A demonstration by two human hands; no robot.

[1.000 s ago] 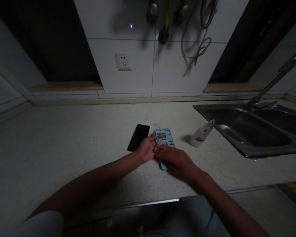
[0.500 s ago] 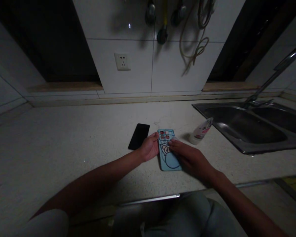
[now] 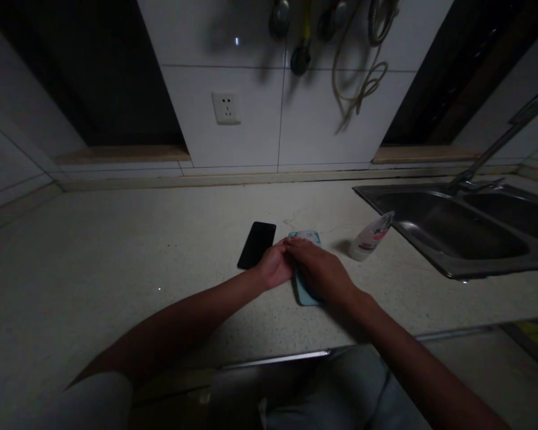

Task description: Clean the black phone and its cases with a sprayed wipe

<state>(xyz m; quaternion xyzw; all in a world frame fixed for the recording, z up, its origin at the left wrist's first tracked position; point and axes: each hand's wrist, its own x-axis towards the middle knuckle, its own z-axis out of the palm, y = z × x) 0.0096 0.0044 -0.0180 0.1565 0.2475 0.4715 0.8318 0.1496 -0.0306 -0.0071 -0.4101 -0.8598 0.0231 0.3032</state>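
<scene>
A light-blue phone case [image 3: 305, 292] with a cartoon print lies on the pale countertop [image 3: 116, 257] in the middle of the view. My right hand [image 3: 319, 269] lies flat over most of it, fingers stretched toward its far end. My left hand [image 3: 274, 266] grips the case's left edge with curled fingers. A black phone [image 3: 256, 244] lies face up just left of my hands, apart from them.
A small white tube or bottle [image 3: 368, 237] lies on its side right of the case. A steel double sink [image 3: 457, 233] with a tap [image 3: 497, 149] fills the right. A wall socket [image 3: 226, 108] and hanging utensils and a hose [image 3: 363, 65] are on the tiled wall.
My right hand slid from the case's right side up over its face, now covering the cartoon print. My left hand stayed at the left edge.
</scene>
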